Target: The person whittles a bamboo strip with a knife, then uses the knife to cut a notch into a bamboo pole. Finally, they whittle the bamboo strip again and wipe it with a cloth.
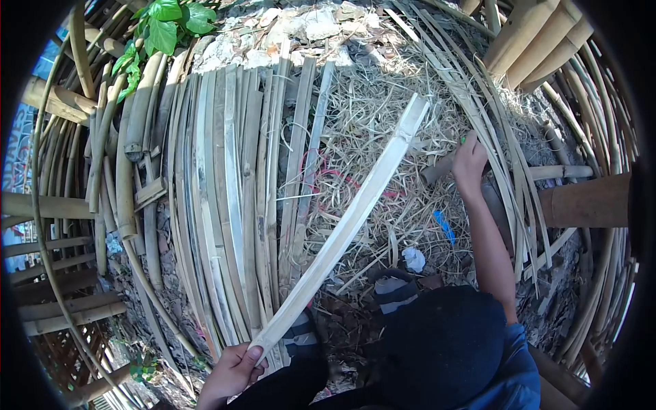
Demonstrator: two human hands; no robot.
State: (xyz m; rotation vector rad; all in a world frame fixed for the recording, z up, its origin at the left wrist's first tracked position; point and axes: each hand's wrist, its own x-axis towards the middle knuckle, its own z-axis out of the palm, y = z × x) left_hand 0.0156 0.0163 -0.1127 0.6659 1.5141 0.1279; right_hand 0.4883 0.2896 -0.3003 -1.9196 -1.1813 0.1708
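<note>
The pale bamboo strip (348, 219) is pinched at its near end between thumb and curled fingers of the left hand (232, 372). From there it runs diagonally up and away over the litter of dry shavings (369, 116), with its far end free.

The right hand (470, 164) is stretched out well apart from the strip. Its fingers are bent down over a short round piece (436, 171) lying among the shavings. Whether that piece is gripped or only touched cannot be told.

A row of split strips (219, 191) lies side by side to the left, and whole poles (540, 34) are stacked at the upper right.

Judged from the row of strips and the shavings, much stock is already worked. The held strip is judged to be in hand but not yet set down with the others.
</note>
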